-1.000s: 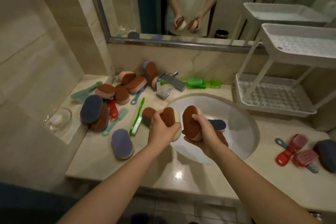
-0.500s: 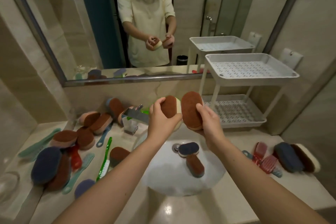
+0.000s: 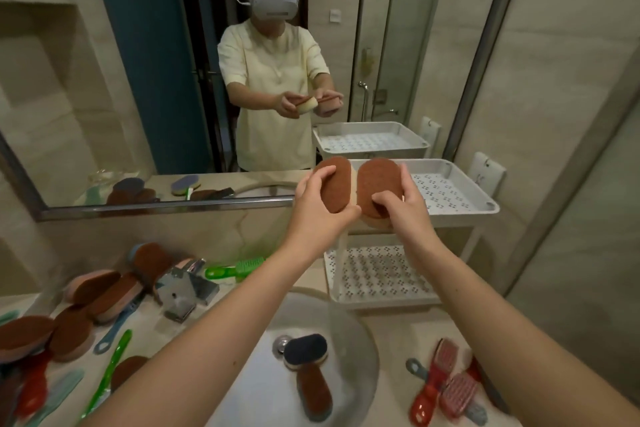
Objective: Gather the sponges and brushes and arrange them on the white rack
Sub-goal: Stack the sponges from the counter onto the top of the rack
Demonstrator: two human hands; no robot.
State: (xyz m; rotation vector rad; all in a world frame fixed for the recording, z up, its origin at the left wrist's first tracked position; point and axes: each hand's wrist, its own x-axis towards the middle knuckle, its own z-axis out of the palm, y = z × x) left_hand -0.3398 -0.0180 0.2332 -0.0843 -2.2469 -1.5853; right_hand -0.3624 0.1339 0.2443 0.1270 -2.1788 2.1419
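Observation:
My left hand (image 3: 320, 210) grips a brown-topped oval sponge (image 3: 334, 184). Beside it, my right hand (image 3: 403, 210) grips a second brown-topped sponge (image 3: 377, 184). Both sponges are held side by side at the left edge of the white rack's top tray (image 3: 460, 198). That tray holds nothing, and the lower tray (image 3: 381, 277) also looks bare. In the basin (image 3: 349, 354) lie a dark blue sponge (image 3: 304, 350) and a brown sponge (image 3: 313, 392). More brown sponges (image 3: 100, 291) are piled on the counter at left.
A chrome tap (image 3: 183, 288) stands behind the basin with a green brush (image 3: 239, 269) next to it. Green (image 3: 107, 371), blue and red brushes lie left of the basin. Red and pink brushes (image 3: 446, 385) lie on the right counter. A mirror covers the wall ahead.
Both hands have lifted the two brown sponges from above the basin up and rightward to the rack's top tray. The camera has tilted upward.

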